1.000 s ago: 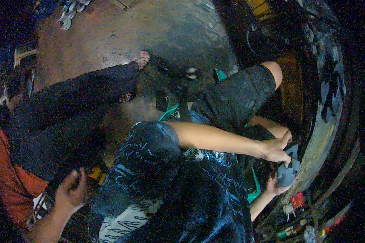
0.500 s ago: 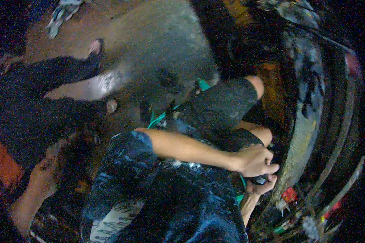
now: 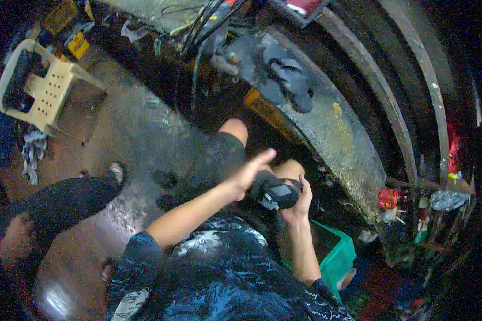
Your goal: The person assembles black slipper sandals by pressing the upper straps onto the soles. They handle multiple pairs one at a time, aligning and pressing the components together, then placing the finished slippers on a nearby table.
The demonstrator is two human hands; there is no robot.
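A black, shoe-like piece with a grey patch [image 3: 281,196] lies above my lap; its exact kind is unclear. My right hand [image 3: 299,206] holds it from the right, palm against its side and thumb up. To its left, my left hand [image 3: 251,172] is slightly blurred, its fingers stretched out and pointing up and right. It is close to the piece's upper left side; whether it touches is hidden. My bare knee [image 3: 234,130] and dark shorts show beneath and beyond the hands.
Dark grey sole-like pieces [image 3: 292,75] rest on a worn ledge [image 3: 334,125] ahead. A green plastic crate or stool [image 3: 340,257] stands by my right forearm. Another person's dark-clad leg [image 3: 75,200] extends from the left. Farther off are a cream plastic chair [image 3: 51,88] and a red packet [image 3: 388,198].
The view has swung to the right. My hands were close together over a dark thing; now my left hand is drawn apart with fingers extended, while my right holds the black piece.
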